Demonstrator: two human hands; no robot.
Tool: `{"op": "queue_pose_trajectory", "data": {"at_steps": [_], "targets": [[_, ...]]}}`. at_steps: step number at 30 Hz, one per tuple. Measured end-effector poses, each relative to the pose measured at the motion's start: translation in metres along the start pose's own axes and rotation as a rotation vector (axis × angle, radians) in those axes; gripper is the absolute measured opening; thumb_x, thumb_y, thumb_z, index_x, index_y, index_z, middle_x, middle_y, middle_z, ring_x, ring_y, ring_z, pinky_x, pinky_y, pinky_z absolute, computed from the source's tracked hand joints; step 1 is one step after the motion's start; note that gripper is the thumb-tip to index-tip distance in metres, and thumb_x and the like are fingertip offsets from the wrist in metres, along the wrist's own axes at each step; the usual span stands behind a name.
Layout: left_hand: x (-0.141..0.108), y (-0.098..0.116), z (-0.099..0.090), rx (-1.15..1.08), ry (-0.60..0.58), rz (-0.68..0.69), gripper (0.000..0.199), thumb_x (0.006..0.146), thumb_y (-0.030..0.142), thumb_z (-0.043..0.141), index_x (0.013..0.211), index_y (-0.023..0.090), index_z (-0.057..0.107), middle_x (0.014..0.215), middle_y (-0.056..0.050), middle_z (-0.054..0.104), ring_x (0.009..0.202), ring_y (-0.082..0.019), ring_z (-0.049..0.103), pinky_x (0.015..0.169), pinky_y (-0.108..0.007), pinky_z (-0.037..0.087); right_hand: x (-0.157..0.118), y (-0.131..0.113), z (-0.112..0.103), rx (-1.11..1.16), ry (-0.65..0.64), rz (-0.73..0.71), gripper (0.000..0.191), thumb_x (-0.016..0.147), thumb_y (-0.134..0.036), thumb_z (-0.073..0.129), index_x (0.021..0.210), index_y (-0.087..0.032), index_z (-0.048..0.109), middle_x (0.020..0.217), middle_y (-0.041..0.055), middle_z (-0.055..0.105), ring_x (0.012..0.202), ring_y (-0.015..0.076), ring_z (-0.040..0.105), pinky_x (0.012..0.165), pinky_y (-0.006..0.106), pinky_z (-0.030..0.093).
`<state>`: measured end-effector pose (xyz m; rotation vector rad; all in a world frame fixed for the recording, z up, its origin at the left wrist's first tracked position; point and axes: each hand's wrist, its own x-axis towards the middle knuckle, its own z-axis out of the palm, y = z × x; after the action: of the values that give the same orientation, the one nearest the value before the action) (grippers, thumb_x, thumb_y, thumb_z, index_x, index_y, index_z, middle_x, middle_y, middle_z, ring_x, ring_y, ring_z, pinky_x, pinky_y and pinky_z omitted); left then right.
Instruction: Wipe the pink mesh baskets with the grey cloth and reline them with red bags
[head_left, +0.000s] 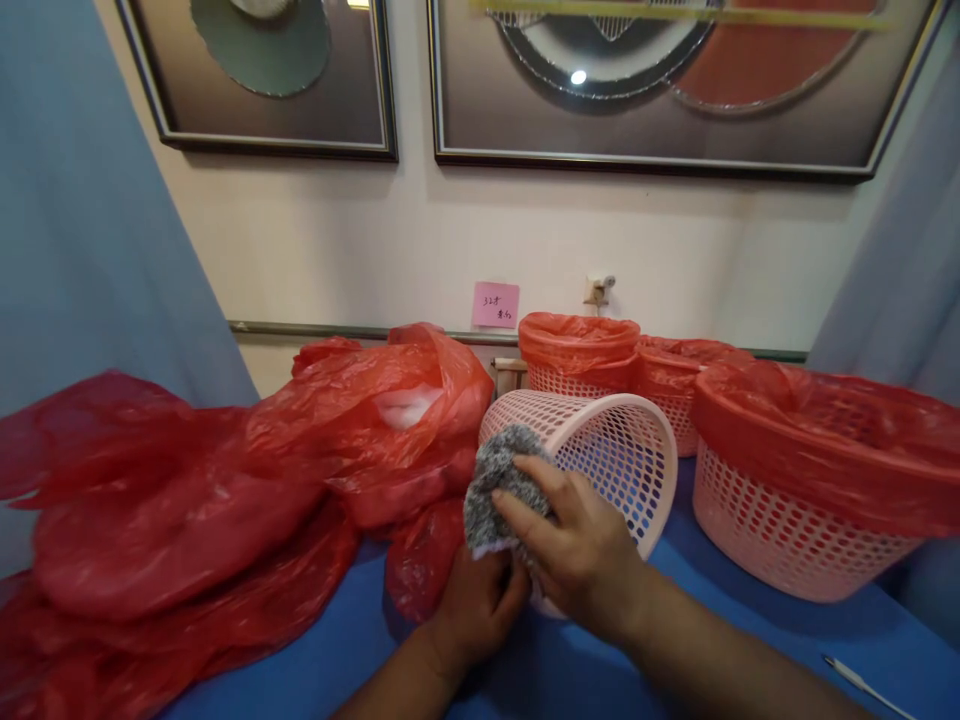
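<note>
A pink perforated plastic basket [654,440] lies tipped on its side on the blue-covered table, its opening turned to the right and toward me. My right hand [581,540] presses a crumpled grey speckled cloth [506,480] against the basket's outer side, fingers closed over it. Lower down, my left hand [484,600] is curled at the near side of the basket and appears to steady it. The cloth and my right hand hide part of the left fingers. Just left of my left hand rests a bunched red plastic bag [426,560].
Red plastic bags [187,530] heap up on the left, one with white contents [409,405]. Red-lined pink baskets stand behind and at right, including a large basket [802,525]. A white pen-like stick [862,685] lies front right. Behind is a wall with a pink note [496,305].
</note>
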<state>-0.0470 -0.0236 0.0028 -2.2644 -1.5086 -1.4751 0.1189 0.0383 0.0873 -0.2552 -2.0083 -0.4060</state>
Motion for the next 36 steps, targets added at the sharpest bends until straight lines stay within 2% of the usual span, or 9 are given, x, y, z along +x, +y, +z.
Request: {"op": "queue_pose_trajectory", "data": {"at_steps": [4, 8, 11, 16, 19, 22, 24, 31, 36], "targets": [[0.004, 0.004, 0.005, -0.055, -0.039, 0.036, 0.033, 0.103, 0.026, 0.044, 0.072, 0.019, 0.053, 0.062, 0.001, 0.055, 0.052, -0.011, 0.051, 0.053, -0.023, 0.039, 0.008, 0.064, -0.017, -0.089, 0.066, 0.251, 0.044, 0.084, -0.014, 0.061, 0.127, -0.023, 0.068, 0.143, 0.0127, 0.056, 0.125, 0.0306, 0.058, 0.105, 0.047, 0.053], [0.001, 0.003, 0.008, -0.074, -0.046, 0.015, 0.033, 0.103, 0.026, 0.045, 0.071, 0.019, 0.050, 0.063, 0.002, 0.052, 0.055, -0.010, 0.050, 0.055, -0.022, 0.038, -0.026, 0.126, -0.021, -0.150, 0.168, 0.766, 0.042, 0.084, -0.033, 0.060, 0.124, -0.020, 0.066, 0.130, 0.0144, 0.061, 0.117, 0.0310, 0.062, 0.101, 0.047, 0.052], [0.001, 0.003, 0.008, -0.093, -0.069, 0.004, 0.033, 0.104, 0.026, 0.044, 0.073, 0.019, 0.051, 0.065, 0.001, 0.054, 0.057, -0.011, 0.052, 0.057, -0.022, 0.039, -0.071, 0.139, -0.013, -0.209, 0.076, 1.101, 0.053, 0.084, -0.047, 0.057, 0.127, -0.015, 0.063, 0.119, 0.0174, 0.064, 0.107, 0.0337, 0.064, 0.094, 0.046, 0.052], [0.003, 0.005, 0.005, -0.136, -0.086, 0.000, 0.033, 0.104, 0.026, 0.044, 0.074, 0.018, 0.055, 0.066, 0.000, 0.056, 0.059, -0.012, 0.054, 0.058, -0.023, 0.041, -0.132, 0.127, -0.005, -0.216, -0.231, 1.367, 0.061, 0.090, -0.051, 0.048, 0.138, -0.014, 0.054, 0.119, 0.0180, 0.066, 0.107, 0.0325, 0.066, 0.087, 0.039, 0.050], [0.003, 0.005, 0.005, -0.167, -0.088, -0.009, 0.032, 0.104, 0.025, 0.046, 0.074, 0.018, 0.055, 0.067, 0.000, 0.057, 0.059, -0.012, 0.055, 0.058, -0.022, 0.041, -0.147, 0.120, -0.012, -0.196, -0.517, 1.338, 0.051, 0.090, -0.038, 0.049, 0.135, -0.016, 0.057, 0.114, 0.0149, 0.068, 0.103, 0.0297, 0.068, 0.084, 0.036, 0.049], [0.004, 0.005, 0.004, -0.189, -0.075, -0.010, 0.031, 0.103, 0.025, 0.047, 0.074, 0.018, 0.055, 0.068, 0.001, 0.058, 0.059, -0.011, 0.055, 0.057, -0.021, 0.041, -0.149, 0.108, -0.021, -0.153, -0.827, 1.155, 0.041, 0.084, -0.021, 0.050, 0.122, -0.018, 0.066, 0.107, 0.0121, 0.069, 0.098, 0.0267, 0.069, 0.082, 0.034, 0.046], [0.005, 0.007, 0.004, -0.195, -0.072, -0.019, 0.031, 0.103, 0.025, 0.047, 0.075, 0.018, 0.056, 0.068, 0.000, 0.058, 0.060, -0.012, 0.056, 0.058, -0.021, 0.041, -0.145, 0.095, -0.025, -0.159, -0.954, 1.040, 0.039, 0.080, -0.015, 0.050, 0.115, -0.019, 0.068, 0.107, 0.0113, 0.069, 0.095, 0.0255, 0.070, 0.080, 0.033, 0.045], [0.005, 0.011, 0.002, -0.204, -0.098, -0.076, 0.035, 0.105, 0.031, 0.045, 0.078, 0.017, 0.061, 0.071, -0.002, 0.062, 0.064, -0.014, 0.059, 0.061, -0.023, 0.043, -0.124, 0.053, -0.029, -0.133, -1.078, 0.883, 0.034, 0.079, -0.012, 0.050, 0.108, -0.018, 0.068, 0.109, 0.0129, 0.069, 0.093, 0.0260, 0.071, 0.076, 0.033, 0.045], [0.003, 0.010, 0.006, -0.192, -0.144, -0.107, 0.040, 0.106, 0.039, 0.043, 0.080, 0.016, 0.063, 0.073, -0.003, 0.063, 0.066, -0.015, 0.060, 0.063, -0.025, 0.044, -0.118, 0.024, -0.030, 0.091, -1.014, 0.846, 0.037, 0.071, -0.008, 0.052, 0.103, -0.019, 0.070, 0.109, 0.0110, 0.070, 0.098, 0.0238, 0.069, 0.085, 0.032, 0.047]]}}
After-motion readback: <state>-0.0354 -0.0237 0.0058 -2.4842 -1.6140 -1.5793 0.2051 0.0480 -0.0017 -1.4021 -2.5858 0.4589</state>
